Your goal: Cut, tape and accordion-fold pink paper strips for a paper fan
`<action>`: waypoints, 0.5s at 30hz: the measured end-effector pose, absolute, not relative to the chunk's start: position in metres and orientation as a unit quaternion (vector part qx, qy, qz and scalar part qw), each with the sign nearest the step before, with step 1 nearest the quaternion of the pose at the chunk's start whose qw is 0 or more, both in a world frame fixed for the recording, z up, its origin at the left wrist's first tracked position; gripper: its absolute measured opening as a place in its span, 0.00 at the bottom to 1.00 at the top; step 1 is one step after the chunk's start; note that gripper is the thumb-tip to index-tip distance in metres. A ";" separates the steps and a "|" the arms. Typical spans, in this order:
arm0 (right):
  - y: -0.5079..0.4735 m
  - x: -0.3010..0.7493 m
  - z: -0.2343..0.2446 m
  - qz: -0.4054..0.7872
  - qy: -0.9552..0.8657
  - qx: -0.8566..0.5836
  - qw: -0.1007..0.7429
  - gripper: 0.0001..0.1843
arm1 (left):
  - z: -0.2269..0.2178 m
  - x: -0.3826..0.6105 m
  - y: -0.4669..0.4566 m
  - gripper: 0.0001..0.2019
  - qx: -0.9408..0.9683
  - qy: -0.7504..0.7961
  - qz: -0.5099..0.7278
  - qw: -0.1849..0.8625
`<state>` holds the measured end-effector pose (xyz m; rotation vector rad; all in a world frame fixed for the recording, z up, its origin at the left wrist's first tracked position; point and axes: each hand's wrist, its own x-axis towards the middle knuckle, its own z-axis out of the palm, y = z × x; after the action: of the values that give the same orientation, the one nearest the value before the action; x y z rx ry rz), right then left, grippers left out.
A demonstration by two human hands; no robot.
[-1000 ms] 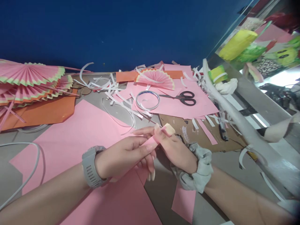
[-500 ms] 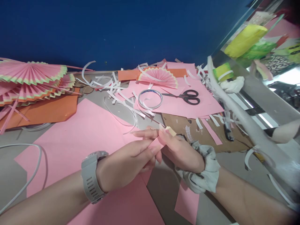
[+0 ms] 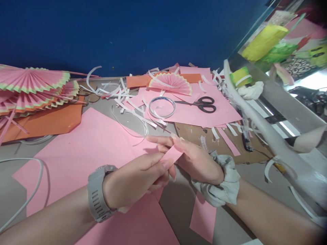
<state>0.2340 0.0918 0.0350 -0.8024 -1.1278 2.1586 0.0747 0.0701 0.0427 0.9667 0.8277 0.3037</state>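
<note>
Two-handed grip steadies a pink strip [image 3: 172, 154]

Above a large pink sheet [image 3: 94, 144], the left hand [image 3: 134, 178] clamps its lower part; the right hand [image 3: 198, 160] pinches the upper end.

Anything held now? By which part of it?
Pink strip: left hand grips it short of its far end, thumb on top; right hand is at that end, grip unclear.

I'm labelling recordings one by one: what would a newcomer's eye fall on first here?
Likely the pleated pink fans piled at the left edge, with their pale green rims. Next, at the centre, the left hand holding a pink paper strip that meets the right hand. Beyond them, black-handled scissors lie on a pink sheet.
</note>
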 end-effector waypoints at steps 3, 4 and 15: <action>0.093 0.234 0.035 0.818 -0.407 -0.294 0.282 0.25 | 0.043 0.075 0.071 0.14 0.386 0.355 0.137 0.840; 0.095 0.235 0.035 0.818 -0.402 -0.300 0.281 0.26 | 0.043 0.075 0.071 0.14 0.375 0.348 0.138 0.848; 0.095 0.239 0.041 0.800 -0.423 -0.321 0.281 0.39 | 0.043 0.080 0.066 0.15 0.371 0.342 0.235 0.831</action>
<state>0.2393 0.0952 0.0411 -0.8602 -1.1326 2.1438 0.0798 0.0657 0.0430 0.7860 0.7244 0.4976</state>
